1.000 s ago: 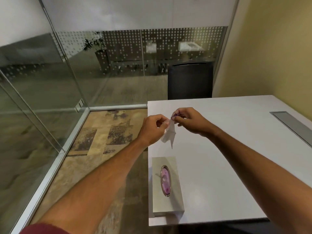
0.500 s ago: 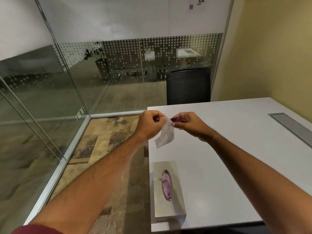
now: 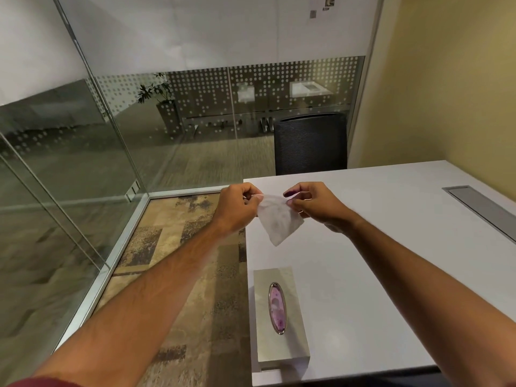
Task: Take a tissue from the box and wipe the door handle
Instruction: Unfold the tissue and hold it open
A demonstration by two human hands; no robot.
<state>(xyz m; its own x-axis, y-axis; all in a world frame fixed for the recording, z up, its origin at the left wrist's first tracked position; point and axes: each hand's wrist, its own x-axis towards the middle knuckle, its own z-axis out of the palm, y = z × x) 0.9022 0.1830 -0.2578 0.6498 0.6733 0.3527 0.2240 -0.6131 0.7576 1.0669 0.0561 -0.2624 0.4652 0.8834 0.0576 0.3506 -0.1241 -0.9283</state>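
A white tissue (image 3: 279, 220) hangs spread between my two hands above the left part of the white table (image 3: 391, 247). My left hand (image 3: 237, 209) pinches its left top corner and my right hand (image 3: 315, 203) pinches its right top corner. Its lower point dangles free. The silver tissue box (image 3: 290, 344) with an oval purple opening lies on the table's near left corner, below my hands. No door handle is in view.
Glass partition walls (image 3: 83, 163) run along the left and the back, with a metal floor rail. A dark chair (image 3: 310, 143) stands behind the table's far edge. A grey cable hatch (image 3: 480, 208) is set in the table at right. A yellow wall is at right.
The tissue has been pulled open from a narrow crumpled strip to a wider sheet as my hands moved apart. The camera has tilted upward, so more of the wall shows.
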